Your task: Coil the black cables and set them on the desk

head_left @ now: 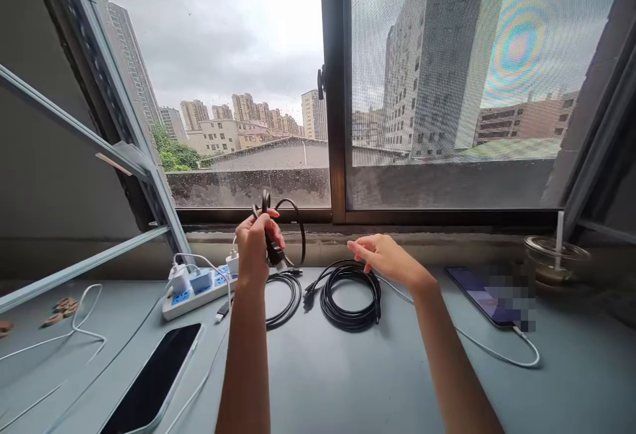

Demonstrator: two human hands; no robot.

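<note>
Droplet-speckled glass (233,89) backs the left hand (258,235) gripping looped black cable (273,252).

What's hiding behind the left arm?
The left hand grips a black cable. Behind the arm, a power strip shows on one side and a black cable coil on the other. The arm covers part of the coil, so I can't see that bit.
</note>
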